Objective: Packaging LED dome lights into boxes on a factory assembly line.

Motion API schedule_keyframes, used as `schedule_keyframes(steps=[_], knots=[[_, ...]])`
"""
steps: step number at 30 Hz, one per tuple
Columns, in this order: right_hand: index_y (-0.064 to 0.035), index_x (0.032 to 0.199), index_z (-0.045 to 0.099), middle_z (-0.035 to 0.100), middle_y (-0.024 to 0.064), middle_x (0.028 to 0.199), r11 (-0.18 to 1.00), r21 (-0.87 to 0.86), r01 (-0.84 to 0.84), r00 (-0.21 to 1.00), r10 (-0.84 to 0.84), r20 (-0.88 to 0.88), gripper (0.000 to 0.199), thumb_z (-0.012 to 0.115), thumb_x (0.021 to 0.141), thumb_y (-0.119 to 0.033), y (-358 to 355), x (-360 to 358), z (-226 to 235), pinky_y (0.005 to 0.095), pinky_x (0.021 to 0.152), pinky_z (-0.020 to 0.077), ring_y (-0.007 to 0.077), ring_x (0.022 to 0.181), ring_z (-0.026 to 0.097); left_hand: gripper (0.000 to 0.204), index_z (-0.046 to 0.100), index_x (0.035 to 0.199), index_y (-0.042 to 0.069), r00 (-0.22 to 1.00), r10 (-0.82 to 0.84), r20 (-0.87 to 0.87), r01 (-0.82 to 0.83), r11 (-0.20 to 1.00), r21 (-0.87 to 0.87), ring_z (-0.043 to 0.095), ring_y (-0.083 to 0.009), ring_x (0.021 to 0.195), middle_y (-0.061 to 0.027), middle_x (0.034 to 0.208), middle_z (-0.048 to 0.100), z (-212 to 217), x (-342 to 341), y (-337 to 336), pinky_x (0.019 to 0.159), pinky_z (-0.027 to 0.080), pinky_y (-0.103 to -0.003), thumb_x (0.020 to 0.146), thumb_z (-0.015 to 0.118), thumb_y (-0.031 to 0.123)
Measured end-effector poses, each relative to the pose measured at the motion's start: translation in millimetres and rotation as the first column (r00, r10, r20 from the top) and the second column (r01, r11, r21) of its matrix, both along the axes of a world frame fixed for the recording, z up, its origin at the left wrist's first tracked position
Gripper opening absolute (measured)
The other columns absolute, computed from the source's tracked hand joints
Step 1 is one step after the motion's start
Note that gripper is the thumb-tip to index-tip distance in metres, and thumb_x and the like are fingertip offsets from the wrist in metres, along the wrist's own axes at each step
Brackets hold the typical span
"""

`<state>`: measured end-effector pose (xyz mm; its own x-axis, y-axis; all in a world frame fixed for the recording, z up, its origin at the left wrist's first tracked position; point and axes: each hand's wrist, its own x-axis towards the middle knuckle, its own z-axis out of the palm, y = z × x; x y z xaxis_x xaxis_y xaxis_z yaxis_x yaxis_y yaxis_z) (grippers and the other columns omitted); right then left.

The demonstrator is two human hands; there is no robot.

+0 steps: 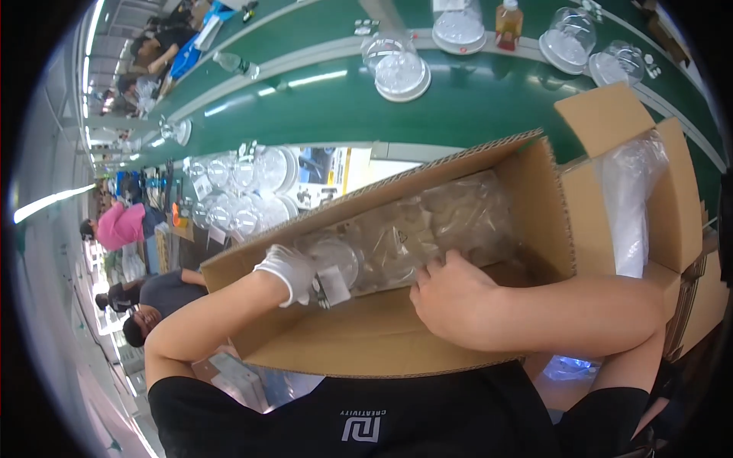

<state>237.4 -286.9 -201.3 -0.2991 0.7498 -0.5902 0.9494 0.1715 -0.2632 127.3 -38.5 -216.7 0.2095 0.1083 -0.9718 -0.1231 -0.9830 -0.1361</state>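
Note:
A long cardboard box [382,336] stands open in front of me. Inside, a row of clear items wrapped in plastic bags [405,237] lies along its far wall. My left hand [289,273], in a white glove, reaches in at the left end. Its fingers are bent around the edge of a clear round dome [340,258], and a white tag [333,285] hangs beside it. My bare right hand [454,299] is over the middle of the box, fingers curled against the near edge of the bags. Its fingertips are partly hidden.
A green conveyor [305,107] runs beyond the box, carrying clear domes on white bases [402,76] and a bottle of amber drink [508,24]. Several domes [248,179] stand grouped at the left. Another open carton [676,206] holds bubble wrap [630,198]. Other people [122,224] are at the left.

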Motion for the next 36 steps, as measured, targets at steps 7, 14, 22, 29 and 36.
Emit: schedule_keyframes(steps=[7,14,22,29,36], knots=[[-0.0001,0.126,0.062,0.066,0.0156,0.121,0.986,-0.148,0.082,0.997,-0.083,-0.002,0.037,0.057,0.094,-0.019,-1,9,-16,0.0429,0.088,0.0486,0.0275,0.111,0.062,0.031,0.069,0.113,0.006,0.647,0.298,0.702,0.257,0.781,-0.569,0.067,-0.0219,0.087,-0.0130,0.096,0.071,111,209,-10,0.082,0.053,-0.035,0.098,0.061,0.031],[-0.0023,0.124,0.063,0.069,0.0124,0.117,0.962,-0.147,0.229,0.973,-0.233,-0.008,0.034,0.054,0.096,-0.018,9,9,-26,0.0402,0.086,0.0514,0.0260,0.109,0.066,0.050,0.052,0.141,0.012,0.279,-0.117,0.953,0.429,0.903,-0.015,0.052,-0.0348,0.130,-0.0142,0.141,0.056,-56,357,55,0.107,0.045,-0.041,0.094,0.059,0.027],[-0.0014,0.124,0.061,0.068,0.0164,0.117,0.951,-0.145,0.275,0.962,-0.271,0.042,0.035,0.056,0.095,-0.019,20,19,-35,0.0402,0.084,0.0530,0.0284,0.108,0.066,0.047,0.050,0.137,0.007,0.572,0.048,0.819,0.219,0.953,-0.209,0.059,-0.0404,0.118,-0.0236,0.137,0.055,-116,397,55,0.099,0.048,-0.046,0.097,0.056,0.029],[-0.0017,0.124,0.061,0.069,0.0144,0.116,0.957,-0.103,0.272,0.962,-0.271,0.026,0.034,0.055,0.095,-0.018,21,20,-33,0.0399,0.083,0.0532,0.0291,0.107,0.067,0.041,0.051,0.126,0.002,0.547,0.155,0.822,0.232,0.916,-0.327,0.065,-0.0439,0.102,-0.0280,0.110,0.067,-106,388,26,0.089,0.051,-0.050,0.095,0.055,0.028],[-0.0025,0.121,0.061,0.071,0.0150,0.112,0.961,-0.098,0.260,0.962,-0.266,-0.063,0.031,0.054,0.094,-0.015,32,25,-28,0.0417,0.083,0.0536,0.0305,0.109,0.068,0.034,0.063,0.109,0.001,0.445,0.321,0.836,0.123,0.903,-0.412,0.068,-0.0406,0.098,-0.0238,0.102,0.070,-73,357,37,0.086,0.053,-0.045,0.087,0.068,0.026]])
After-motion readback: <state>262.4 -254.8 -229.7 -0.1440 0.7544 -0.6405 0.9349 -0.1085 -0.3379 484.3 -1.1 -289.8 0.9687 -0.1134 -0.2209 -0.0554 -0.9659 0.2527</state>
